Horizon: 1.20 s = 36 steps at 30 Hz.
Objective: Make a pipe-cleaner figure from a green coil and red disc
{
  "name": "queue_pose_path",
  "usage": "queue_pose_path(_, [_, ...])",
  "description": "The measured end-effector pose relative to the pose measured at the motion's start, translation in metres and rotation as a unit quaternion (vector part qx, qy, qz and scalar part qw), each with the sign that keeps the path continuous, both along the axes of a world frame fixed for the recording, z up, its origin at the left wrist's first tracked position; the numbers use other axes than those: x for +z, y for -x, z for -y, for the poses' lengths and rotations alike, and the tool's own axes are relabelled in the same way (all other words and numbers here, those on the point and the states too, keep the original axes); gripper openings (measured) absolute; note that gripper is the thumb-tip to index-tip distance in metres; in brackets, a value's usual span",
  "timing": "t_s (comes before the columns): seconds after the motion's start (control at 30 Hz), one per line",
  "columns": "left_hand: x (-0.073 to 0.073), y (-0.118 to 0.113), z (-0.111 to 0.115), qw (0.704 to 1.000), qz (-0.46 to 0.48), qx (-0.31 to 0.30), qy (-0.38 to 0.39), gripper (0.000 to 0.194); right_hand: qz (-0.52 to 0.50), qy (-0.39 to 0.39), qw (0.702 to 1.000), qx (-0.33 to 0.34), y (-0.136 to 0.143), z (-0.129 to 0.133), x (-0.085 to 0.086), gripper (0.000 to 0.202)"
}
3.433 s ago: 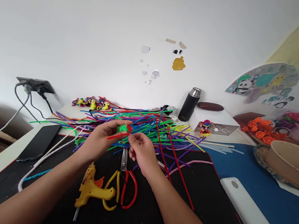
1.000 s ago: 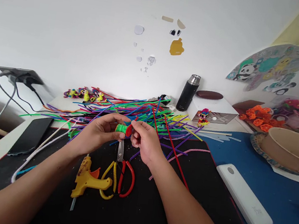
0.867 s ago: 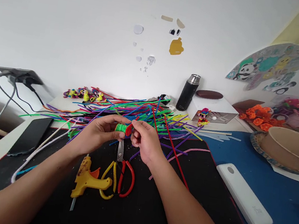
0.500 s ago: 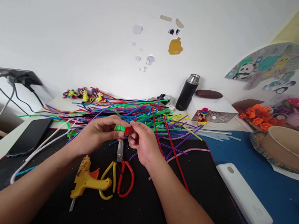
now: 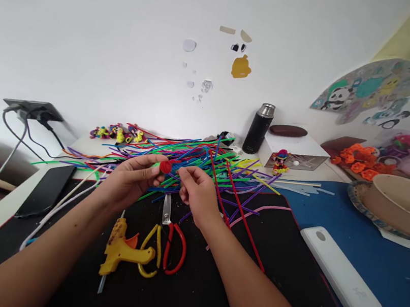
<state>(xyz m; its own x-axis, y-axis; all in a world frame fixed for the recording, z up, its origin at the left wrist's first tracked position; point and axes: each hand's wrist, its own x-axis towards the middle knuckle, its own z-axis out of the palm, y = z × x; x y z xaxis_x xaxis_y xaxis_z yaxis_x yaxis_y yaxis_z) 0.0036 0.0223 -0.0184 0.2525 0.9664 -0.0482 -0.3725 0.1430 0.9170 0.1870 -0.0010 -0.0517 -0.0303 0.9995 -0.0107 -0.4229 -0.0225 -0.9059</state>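
Observation:
My left hand (image 5: 127,180) is closed round a small coil of red and green pipe cleaner (image 5: 165,167), its red round end facing right. Just to the right, my right hand (image 5: 197,191) has its thumb and index finger pinched together, apart from the coil; whatever lies between the fingertips is too small to make out. Below the hands, scissors (image 5: 171,248) with one red and one yellow handle rest on the black mat (image 5: 229,301). A yellow glue gun (image 5: 123,253) lies left of them. Many coloured pipe cleaners (image 5: 204,161) are heaped behind the hands.
A phone (image 5: 46,190) lies at the left, a white power bank (image 5: 341,272) at the right. A black flask (image 5: 258,129) and a white box (image 5: 292,153) stand against the wall. Small figures (image 5: 119,133) sit at the back left, a round tray (image 5: 405,204) at the far right.
The hands have moved apart, with a gap now between the coil and my right fingertips. The coil has turned so that its red end shows more. The whole view has shifted slightly.

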Motion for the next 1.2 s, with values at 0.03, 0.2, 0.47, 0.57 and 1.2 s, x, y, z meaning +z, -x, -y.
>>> queue_pose_path(0.03, [0.000, 0.001, -0.001, 1.000, 0.015, -0.001, 0.015, 0.035, 0.018, -0.018, 1.000, -0.006, -0.001, 0.000, 0.000, 0.038])
queue_pose_path(0.2, [0.004, 0.000, -0.001, 0.993, 0.064, -0.031, 0.090, 0.033, 0.119, -0.106, 0.987, -0.022, -0.007, 0.001, 0.003, 0.025])
queue_pose_path(0.47, [0.007, -0.002, 0.004, 0.992, 0.065, -0.037, 0.106, 0.021, 0.263, -0.154, 0.952, -0.019, -0.007, 0.005, 0.004, 0.015])
queue_pose_path(0.57, [0.005, -0.002, 0.003, 0.993, 0.058, -0.034, 0.102, 0.019, 0.274, -0.154, 0.949, -0.037, -0.006, 0.004, 0.005, 0.012])
queue_pose_path(1.2, [-0.009, -0.015, 0.000, 0.998, -0.011, 0.060, 0.012, 0.037, 0.299, -0.140, 0.944, -0.023, 0.000, 0.003, 0.000, 0.014])
